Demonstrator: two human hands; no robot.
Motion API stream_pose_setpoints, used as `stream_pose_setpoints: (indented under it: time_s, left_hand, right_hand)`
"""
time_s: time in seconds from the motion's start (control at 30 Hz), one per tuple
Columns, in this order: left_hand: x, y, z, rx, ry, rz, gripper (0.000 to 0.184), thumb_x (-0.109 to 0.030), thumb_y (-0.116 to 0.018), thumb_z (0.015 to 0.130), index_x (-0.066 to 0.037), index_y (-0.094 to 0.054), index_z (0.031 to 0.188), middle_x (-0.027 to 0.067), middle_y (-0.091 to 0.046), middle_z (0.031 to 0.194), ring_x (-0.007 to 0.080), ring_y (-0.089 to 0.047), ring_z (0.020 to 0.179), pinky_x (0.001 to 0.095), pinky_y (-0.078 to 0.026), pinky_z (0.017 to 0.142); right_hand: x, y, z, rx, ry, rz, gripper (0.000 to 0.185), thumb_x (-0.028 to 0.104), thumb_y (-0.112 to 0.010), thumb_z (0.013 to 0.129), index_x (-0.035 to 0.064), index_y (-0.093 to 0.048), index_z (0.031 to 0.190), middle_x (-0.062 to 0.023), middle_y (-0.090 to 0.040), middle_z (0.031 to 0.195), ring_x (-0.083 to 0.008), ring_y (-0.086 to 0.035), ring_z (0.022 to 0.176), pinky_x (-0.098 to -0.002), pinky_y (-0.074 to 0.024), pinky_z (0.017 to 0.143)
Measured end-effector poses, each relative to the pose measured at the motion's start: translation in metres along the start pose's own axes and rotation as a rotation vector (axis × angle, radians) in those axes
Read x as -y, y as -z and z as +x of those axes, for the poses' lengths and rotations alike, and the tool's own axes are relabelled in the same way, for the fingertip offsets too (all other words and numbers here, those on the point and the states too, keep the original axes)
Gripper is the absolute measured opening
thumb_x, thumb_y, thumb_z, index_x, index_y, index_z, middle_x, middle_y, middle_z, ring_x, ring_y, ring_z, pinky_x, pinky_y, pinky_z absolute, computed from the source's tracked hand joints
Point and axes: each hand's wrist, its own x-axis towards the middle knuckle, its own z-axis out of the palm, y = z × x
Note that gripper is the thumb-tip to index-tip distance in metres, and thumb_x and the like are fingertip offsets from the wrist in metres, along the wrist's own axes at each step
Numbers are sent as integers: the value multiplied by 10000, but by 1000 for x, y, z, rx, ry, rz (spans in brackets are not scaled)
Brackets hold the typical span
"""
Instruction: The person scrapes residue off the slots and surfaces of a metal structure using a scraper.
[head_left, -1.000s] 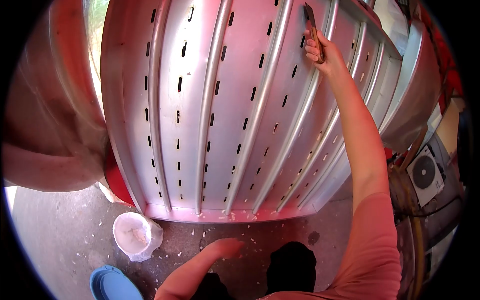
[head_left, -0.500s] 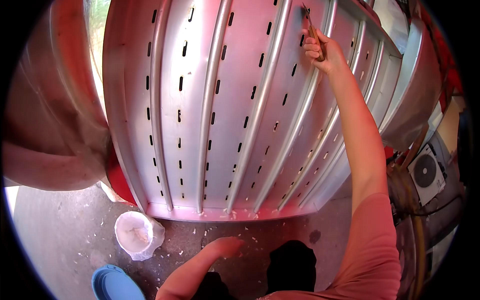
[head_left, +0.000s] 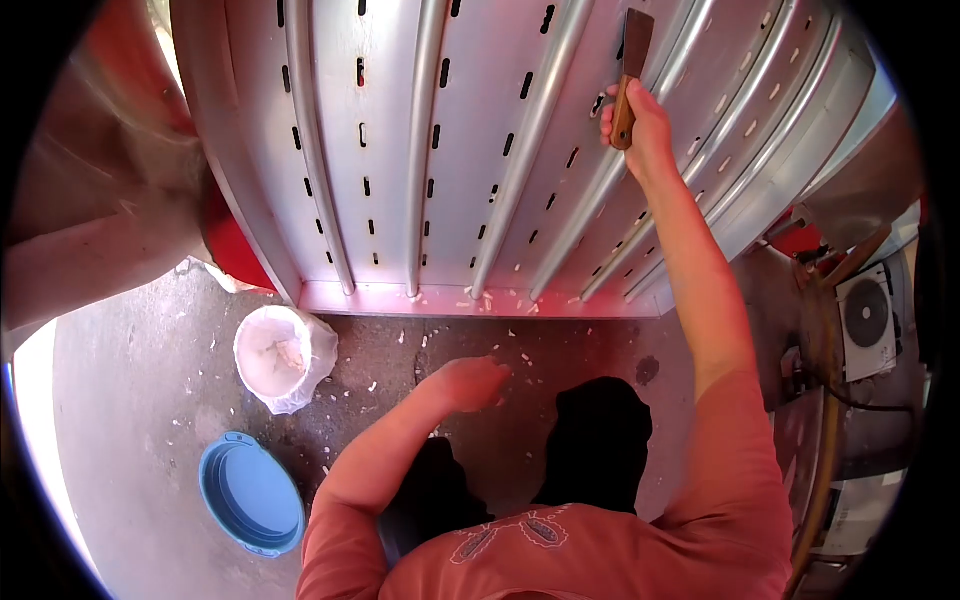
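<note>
Turned the wood-handled scraper point(head_left: 634, 68) broadside since earlier; clenched it in the right hand point(head_left: 648, 125), pointing blade-first up the slotted metal panel point(head_left: 480, 100), lengthwise roughly along its ribs point(head_left: 531, 140).

Raised metal tube point(head_left: 585, 218) behind the right hand point(head_left: 643, 130), second tube point(head_left: 530, 145) to its left, a lane of slotted panel point(head_left: 470, 130) I see between, bottom lip point(head_left: 400, 300) beyond the left hand point(head_left: 475, 385), open floor point(head_left: 390, 365) leftward to a plastic-lined bucket point(head_left: 318, 360), dark-trousered knee point(head_left: 600, 430) hemming that hand's right.
</note>
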Motion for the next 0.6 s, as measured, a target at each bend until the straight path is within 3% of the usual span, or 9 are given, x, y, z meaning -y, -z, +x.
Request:
stream_pose_setpoints:
  time_s: [0.1, 0.23, 0.6]
  left_hand:
    - [0, -6, -3, 25, 12, -36, 457, -293, -651, 814, -45, -528, 1177, 200, -578, 1082, 379, -563, 1030, 455, -471, 847]
    - [4, -9, -5, 70, 64, -57, 464, -286, -649, 822, -54, -520, 1202, 194, -570, 1105, 376, -555, 1048, 455, -464, 859]
    - [5, -7, 3, 104, 123, -56, 469, -270, -644, 829, -71, -504, 1230, 187, -560, 1131, 371, -535, 1078, 452, -450, 883]
  right_hand:
    - [-119, 15, -69, -12, -162, 8, 386, 406, -403, 982, 32, -486, 1026, -77, -547, 637, -145, -524, 491, -294, -434, 430]
    - [-239, 47, -159, 128, -439, -28, 341, 384, -419, 980, 51, -491, 959, -64, -542, 610, -133, -503, 420, -267, -403, 375]
    - [-234, 40, -160, 111, -306, 45, 311, 331, -429, 985, 38, -510, 916, -42, -524, 586, -108, -479, 412, -251, -377, 359]
